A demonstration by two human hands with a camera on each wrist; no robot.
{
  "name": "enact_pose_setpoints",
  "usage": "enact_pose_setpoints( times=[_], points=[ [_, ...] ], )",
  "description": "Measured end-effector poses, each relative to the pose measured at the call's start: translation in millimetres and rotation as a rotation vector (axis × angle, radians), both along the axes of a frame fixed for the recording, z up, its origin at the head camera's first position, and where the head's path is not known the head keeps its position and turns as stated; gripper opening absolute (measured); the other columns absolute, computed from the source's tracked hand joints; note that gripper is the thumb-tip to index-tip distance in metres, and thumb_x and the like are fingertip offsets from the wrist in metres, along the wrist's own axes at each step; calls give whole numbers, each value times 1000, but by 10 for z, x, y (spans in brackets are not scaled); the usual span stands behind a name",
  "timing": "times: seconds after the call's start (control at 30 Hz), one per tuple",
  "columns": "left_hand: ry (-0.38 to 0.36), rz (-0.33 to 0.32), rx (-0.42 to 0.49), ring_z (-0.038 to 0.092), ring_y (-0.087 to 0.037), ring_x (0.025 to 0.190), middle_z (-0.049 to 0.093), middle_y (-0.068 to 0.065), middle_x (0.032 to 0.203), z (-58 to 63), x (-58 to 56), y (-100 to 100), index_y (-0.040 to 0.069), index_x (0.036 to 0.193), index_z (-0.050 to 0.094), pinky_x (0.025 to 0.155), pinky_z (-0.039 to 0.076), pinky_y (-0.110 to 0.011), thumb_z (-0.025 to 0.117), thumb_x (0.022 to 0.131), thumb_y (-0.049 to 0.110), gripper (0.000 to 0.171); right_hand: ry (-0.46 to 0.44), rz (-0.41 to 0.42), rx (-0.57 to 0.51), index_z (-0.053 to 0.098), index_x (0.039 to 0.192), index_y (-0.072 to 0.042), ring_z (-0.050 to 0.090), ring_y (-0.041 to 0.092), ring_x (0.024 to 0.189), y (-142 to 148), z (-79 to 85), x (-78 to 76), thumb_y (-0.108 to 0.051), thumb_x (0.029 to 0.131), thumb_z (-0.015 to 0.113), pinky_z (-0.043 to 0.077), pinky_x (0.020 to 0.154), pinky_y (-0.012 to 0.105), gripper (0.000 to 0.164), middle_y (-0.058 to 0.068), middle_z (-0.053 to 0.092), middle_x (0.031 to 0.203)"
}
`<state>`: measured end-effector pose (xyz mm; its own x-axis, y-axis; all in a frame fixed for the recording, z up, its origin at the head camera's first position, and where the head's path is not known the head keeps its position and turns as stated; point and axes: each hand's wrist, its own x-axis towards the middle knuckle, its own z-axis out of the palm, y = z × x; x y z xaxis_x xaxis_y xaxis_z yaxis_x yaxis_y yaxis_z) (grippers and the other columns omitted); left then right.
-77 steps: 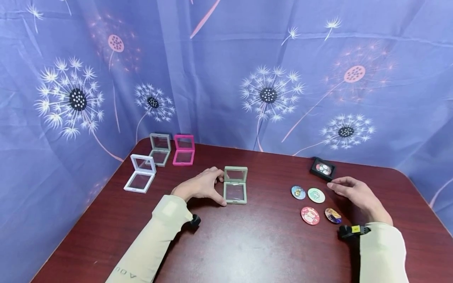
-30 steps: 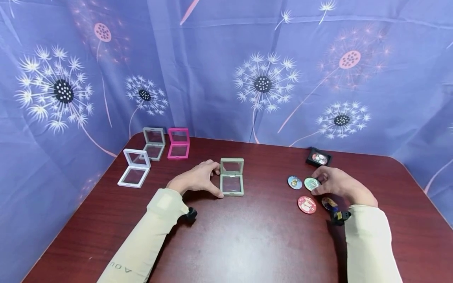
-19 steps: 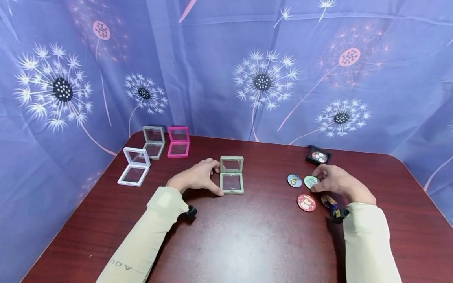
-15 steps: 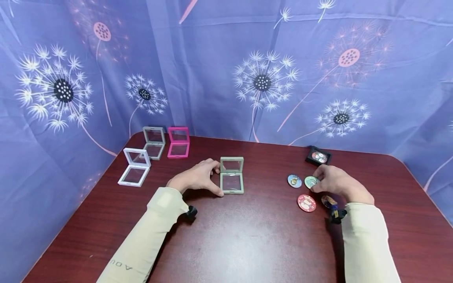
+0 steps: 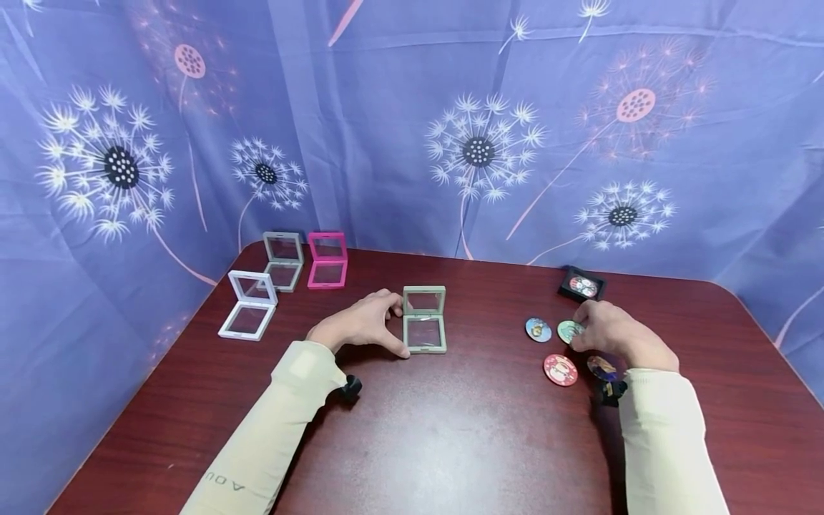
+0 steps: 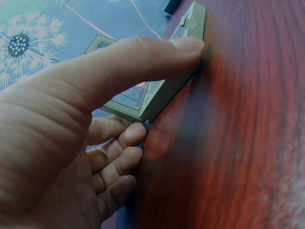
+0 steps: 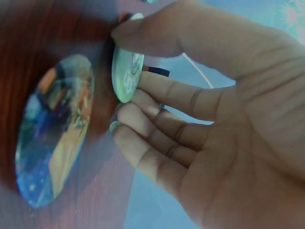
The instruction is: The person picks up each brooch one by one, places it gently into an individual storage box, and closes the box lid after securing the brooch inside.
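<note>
on the left of the dark red wooden desk [image 5: 463, 429] stands an open square white plastic frame [image 5: 252, 303], with an open grey-green plastic frame [image 5: 283, 263] and an open bright pink plastic frame [image 5: 327, 260] beyond it. next, the person's left hand [image 5: 363, 325], its grip wide, holds an open pale green plastic frame [image 5: 424, 315] by the left side, thumb at the near corner, fingers by the hinge. further right lie a round blue badge [image 5: 538, 330] and, nearer, a round red badge [image 5: 561, 370]. beside them the right hand [image 5: 621, 337], its grip narrow, pinches a round mint-green badge [image 5: 568, 332]; whether it touches the desk i can't tell. a black rectangular case [image 5: 582, 285] sits just beyond; a round blue-and-gold badge [image 5: 601, 368] lies nearer.
</note>
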<state>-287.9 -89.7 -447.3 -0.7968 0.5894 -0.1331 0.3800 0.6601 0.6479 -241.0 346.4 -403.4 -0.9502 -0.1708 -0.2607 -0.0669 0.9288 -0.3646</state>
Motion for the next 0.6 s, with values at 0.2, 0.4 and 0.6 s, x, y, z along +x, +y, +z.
enact_pose_setpoints(
  times=[0.2, 0.4, 0.6],
  points=[
    [10, -3, -3, 51, -20, 105, 54, -2, 116, -16, -12, -5, 10, 121, 61, 89, 48, -37, 97, 72, 42, 70, 8, -10, 1, 64, 108, 12, 60, 35, 88, 0, -11, 4, -11, 79, 80, 51, 82, 53, 41, 19, 66, 97],
    [14, -2, 0, 49, -20, 101, 54, -2, 115, -13, -14, 7, 11, 119, 60, 86, 46, -37, 97, 71, 42, 68, -2, -38, -1, 68, 103, 9, 58, 31, 82, -24, -21, 2, -13, 79, 78, 51, 76, 47, 34, 13, 66, 89],
    [13, -1, -2, 48, -20, 99, 53, -2, 114, -24, -19, 1, 11, 118, 60, 84, 45, -37, 97, 71, 41, 67, 3, -45, -12, 70, 95, 1, 56, 26, 78, -42, -13, 25, -17, 80, 77, 47, 70, 41, 24, 6, 63, 81]
  ],
)
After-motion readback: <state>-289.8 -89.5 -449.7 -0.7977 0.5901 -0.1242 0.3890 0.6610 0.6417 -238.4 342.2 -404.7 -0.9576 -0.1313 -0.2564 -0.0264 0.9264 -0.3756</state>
